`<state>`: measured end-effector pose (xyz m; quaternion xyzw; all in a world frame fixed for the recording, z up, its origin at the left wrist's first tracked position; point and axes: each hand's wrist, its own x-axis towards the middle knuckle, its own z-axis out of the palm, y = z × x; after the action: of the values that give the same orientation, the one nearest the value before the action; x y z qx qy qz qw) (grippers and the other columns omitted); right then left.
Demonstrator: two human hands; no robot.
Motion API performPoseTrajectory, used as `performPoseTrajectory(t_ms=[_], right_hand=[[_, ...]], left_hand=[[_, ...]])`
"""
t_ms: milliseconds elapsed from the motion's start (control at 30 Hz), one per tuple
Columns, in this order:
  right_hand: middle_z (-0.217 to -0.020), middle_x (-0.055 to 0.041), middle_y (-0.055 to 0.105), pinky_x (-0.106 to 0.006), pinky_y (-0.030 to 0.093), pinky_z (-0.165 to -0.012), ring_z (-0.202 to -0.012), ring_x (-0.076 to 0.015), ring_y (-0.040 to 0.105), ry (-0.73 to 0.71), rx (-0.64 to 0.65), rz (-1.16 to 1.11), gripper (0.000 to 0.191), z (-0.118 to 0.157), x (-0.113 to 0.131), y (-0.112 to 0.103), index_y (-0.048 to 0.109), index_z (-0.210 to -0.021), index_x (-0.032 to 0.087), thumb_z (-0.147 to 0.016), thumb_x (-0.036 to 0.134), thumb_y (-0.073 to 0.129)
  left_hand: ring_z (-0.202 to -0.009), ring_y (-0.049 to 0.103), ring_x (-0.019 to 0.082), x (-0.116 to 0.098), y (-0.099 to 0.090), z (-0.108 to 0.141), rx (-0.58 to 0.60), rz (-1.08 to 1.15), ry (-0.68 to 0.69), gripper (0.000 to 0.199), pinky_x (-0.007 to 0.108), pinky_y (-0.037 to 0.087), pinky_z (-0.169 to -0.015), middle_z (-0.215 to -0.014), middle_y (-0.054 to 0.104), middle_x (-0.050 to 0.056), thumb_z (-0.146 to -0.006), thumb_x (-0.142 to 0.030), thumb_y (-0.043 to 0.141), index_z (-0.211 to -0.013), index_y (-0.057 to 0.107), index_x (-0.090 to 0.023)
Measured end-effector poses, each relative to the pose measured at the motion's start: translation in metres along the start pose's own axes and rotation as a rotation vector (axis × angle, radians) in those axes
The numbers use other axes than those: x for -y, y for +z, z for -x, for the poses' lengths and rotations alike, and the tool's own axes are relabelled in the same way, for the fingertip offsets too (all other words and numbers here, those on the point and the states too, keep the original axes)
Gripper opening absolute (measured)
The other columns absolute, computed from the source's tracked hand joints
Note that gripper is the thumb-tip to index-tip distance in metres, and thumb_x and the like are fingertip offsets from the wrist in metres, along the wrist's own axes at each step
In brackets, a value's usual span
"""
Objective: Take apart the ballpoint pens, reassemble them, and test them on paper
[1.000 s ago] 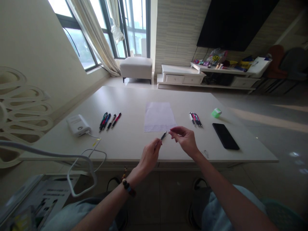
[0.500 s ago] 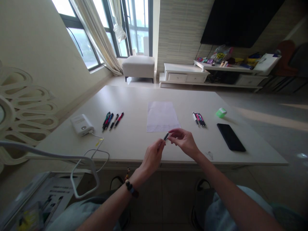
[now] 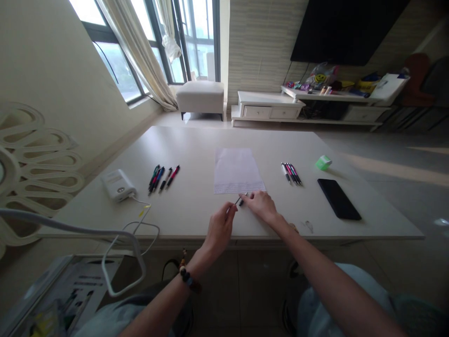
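My left hand [image 3: 220,224] pinches the near end of a thin dark stick that looks like a pen refill [image 3: 237,201]. My right hand [image 3: 260,205] is closed just beyond it, its fingertips on a short dark pen barrel [image 3: 241,202] low over the table. The stick's far end reaches my right fingertips; whether they grip it too I cannot tell. Both hands are at the near edge of a sheet of paper [image 3: 236,168] with lines of writing along its bottom. Several pens [image 3: 162,179] lie to the left, and another row of pens [image 3: 291,174] to the right.
On the white table [image 3: 196,215] a white power adapter [image 3: 118,186] with a cable [image 3: 140,221] stands at left. A black phone [image 3: 338,199] and a small green-and-white container [image 3: 323,163] lie at right. A box [image 3: 84,285] stands below the table's left edge.
My right hand has lowered towards the table, and my left hand has shifted slightly left. The thin stick now shows between the hands, separate from the dark barrel.
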<state>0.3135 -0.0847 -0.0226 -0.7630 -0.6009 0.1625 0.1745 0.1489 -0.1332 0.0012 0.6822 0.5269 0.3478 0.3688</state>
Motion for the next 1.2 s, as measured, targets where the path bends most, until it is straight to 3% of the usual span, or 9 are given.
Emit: performPoseTrajectory(t_ms=[167,267,367,467,1000,1200], right_hand=[[-0.066,-0.0149,0.069,-0.028,0.042,-0.057,-0.067,-0.0253,0.066,0.031,0.072,-0.039,0.030,-0.009,0.009,0.000,0.067,-0.057,0.016,-0.071,0.040,0.058],[-0.054,-0.0096,0.065,-0.025,0.039,-0.047,-0.049,-0.0176,0.059,0.023,0.113,-0.424,0.029,-0.015,0.007,-0.011,0.061,-0.052,0.016,-0.072,0.035,0.054],[-0.056,-0.0060,0.065,-0.022,0.035,-0.038,-0.041,-0.0122,0.053,-0.028,0.045,-0.922,0.024,-0.014,0.006,-0.025,0.060,-0.064,0.014,-0.075,0.034,0.052],[-0.059,-0.0048,0.065,-0.021,0.035,-0.037,-0.043,-0.0121,0.056,-0.103,-0.033,-1.144,0.022,-0.006,0.009,-0.034,0.059,-0.072,0.014,-0.075,0.036,0.056],[-0.064,-0.0028,0.066,-0.022,0.040,-0.042,-0.047,-0.0105,0.055,-0.282,0.087,-1.000,0.022,0.019,0.013,-0.031,0.060,-0.074,0.015,-0.079,0.037,0.058],[-0.064,-0.0025,0.066,-0.022,0.043,-0.047,-0.053,-0.0126,0.059,-0.314,0.227,-0.872,0.017,0.028,-0.002,-0.031,0.060,-0.073,0.016,-0.078,0.032,0.060]], left_hand=[[-0.057,0.038,0.011,0.001,0.002,-0.002,0.015,-0.001,0.003,0.034,0.021,0.030,-0.056,-0.060,0.044,-0.004,-0.090,-0.045,0.035,-0.083,0.055,-0.019],[-0.057,0.038,0.011,0.004,0.002,-0.004,0.000,-0.006,-0.004,0.033,0.021,0.030,-0.056,-0.061,0.045,-0.005,-0.090,-0.044,0.035,-0.083,0.055,-0.019],[-0.056,0.036,0.011,0.007,0.002,-0.005,0.000,-0.010,-0.022,0.033,0.022,0.029,-0.056,-0.060,0.041,-0.005,-0.090,-0.045,0.035,-0.082,0.054,-0.019],[-0.056,0.036,0.011,0.008,0.003,-0.005,0.008,-0.013,-0.036,0.034,0.022,0.029,-0.056,-0.059,0.041,-0.005,-0.089,-0.046,0.035,-0.081,0.055,-0.020],[-0.057,0.040,0.011,0.009,0.008,-0.007,0.017,-0.016,-0.023,0.032,0.021,0.031,-0.056,-0.062,0.047,-0.004,-0.090,-0.045,0.036,-0.082,0.055,-0.019],[-0.064,0.052,0.012,0.006,0.017,-0.013,0.062,-0.024,0.010,0.025,0.022,0.037,-0.061,-0.075,0.063,0.000,-0.090,-0.038,0.042,-0.097,0.057,-0.020]])
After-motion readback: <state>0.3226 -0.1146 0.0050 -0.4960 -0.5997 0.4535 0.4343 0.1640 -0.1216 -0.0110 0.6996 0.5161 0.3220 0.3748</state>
